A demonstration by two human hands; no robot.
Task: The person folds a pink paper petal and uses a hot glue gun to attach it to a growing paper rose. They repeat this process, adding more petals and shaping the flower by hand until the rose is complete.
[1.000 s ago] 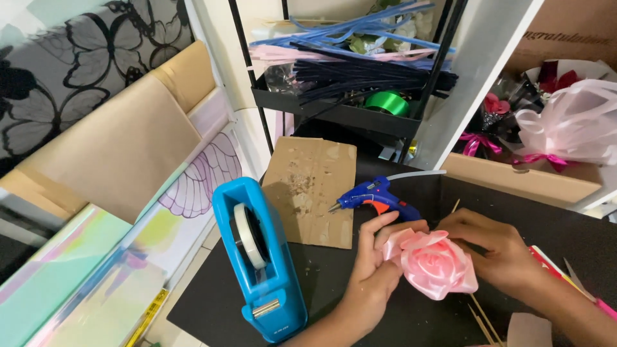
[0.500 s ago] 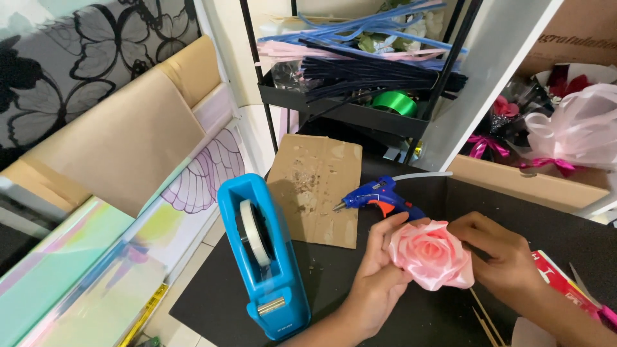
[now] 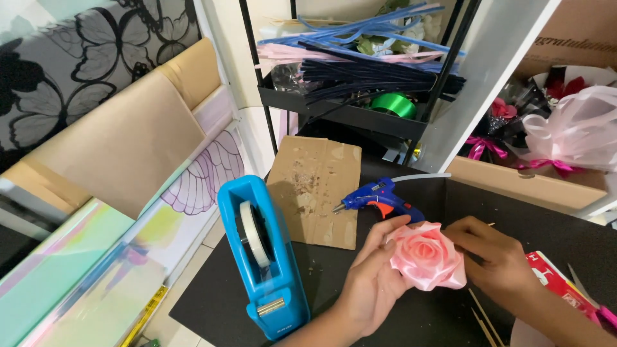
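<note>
I hold the pink ribbon rose between my left hand and right hand, fingers closed on it, shaping petals; the glue gun lies just behind.

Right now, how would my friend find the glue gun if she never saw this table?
Start at the black mat on the table. Go to the scrap of brown cardboard at its back edge, next to the tall blue tape dispenser. The glue gun lies just right of the cardboard, behind the pink rose: it is the only blue thing with an orange trigger and a pointed tip.
</note>
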